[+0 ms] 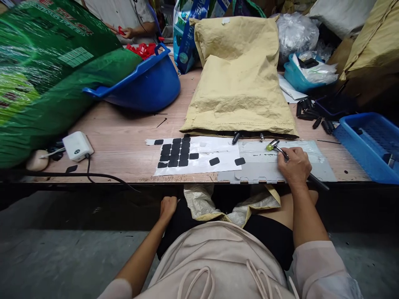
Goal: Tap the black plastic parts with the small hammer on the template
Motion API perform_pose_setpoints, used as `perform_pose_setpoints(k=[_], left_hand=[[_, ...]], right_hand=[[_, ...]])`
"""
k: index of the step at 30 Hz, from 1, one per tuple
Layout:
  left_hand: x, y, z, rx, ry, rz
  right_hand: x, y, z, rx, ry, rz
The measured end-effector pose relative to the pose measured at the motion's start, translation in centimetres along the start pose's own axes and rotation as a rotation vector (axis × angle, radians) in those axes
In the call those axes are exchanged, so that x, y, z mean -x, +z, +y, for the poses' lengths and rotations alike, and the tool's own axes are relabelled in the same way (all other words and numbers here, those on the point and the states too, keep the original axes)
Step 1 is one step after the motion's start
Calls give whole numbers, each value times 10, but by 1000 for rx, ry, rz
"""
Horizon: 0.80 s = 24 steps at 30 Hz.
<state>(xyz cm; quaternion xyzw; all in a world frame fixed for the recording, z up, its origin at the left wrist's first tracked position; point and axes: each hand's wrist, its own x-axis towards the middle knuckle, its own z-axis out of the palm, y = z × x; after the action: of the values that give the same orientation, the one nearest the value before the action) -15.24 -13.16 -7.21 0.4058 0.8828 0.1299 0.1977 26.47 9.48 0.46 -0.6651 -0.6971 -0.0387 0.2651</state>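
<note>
Through the head camera I am seeing my right hand (pixel 294 166) gripping a small hammer (pixel 285 155), its fingers clenched round the dark handle. The hammer's yellow-green and metal head is pointing away from me over the grey board (pixel 257 160), while the handle is slanting out behind the hand toward the near right edge of the worktop (pixel 121 124). My left hand (pixel 168 206) is resting low beside my dark-clothed thigh, below the worktop's edge; its fingers are mostly hiding from view, so I cannot tell whether they are closing on anything. Left of the grey board, a white sheet (pixel 212 151) is lying with rounded black pads (pixel 175 151) sitting on it, most in a close block and a few apart toward the right. Just beyond, a tan paper sack (pixel 240 83) is lying with its dark opening facing me, and a small dark cylindrical piece (pixel 236 138) is showing near that opening. On the left, a blue basin (pixel 146 85) is leaning beside a green sack (pixel 62 95), and a white box (pixel 77 146) is sitting with a black cable running from it. A blue basket (pixel 368 147) is standing at the far right. Across the worktop, a co-worker's hands (pixel 127 33) are handling something red.
</note>
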Motion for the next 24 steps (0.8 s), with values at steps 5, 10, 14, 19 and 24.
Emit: perform_pose_setpoints(k=[5, 10, 14, 19, 24], left_hand=[[64, -10, 3, 206, 583, 190], [61, -35, 85, 389, 1008, 300], [-19, -44, 180, 154, 1111, 357], [-107, -44, 272, -264, 1312, 172], [-125, -39, 301, -400, 1449, 22]], right_hand=[[-2, 2, -2, -8, 15, 0], [-2, 3, -3, -18, 29, 2], [-1, 3, -2, -34, 3, 18], [-1, 2, 0, -14, -5, 16], [1, 1, 0, -14, 2, 11]])
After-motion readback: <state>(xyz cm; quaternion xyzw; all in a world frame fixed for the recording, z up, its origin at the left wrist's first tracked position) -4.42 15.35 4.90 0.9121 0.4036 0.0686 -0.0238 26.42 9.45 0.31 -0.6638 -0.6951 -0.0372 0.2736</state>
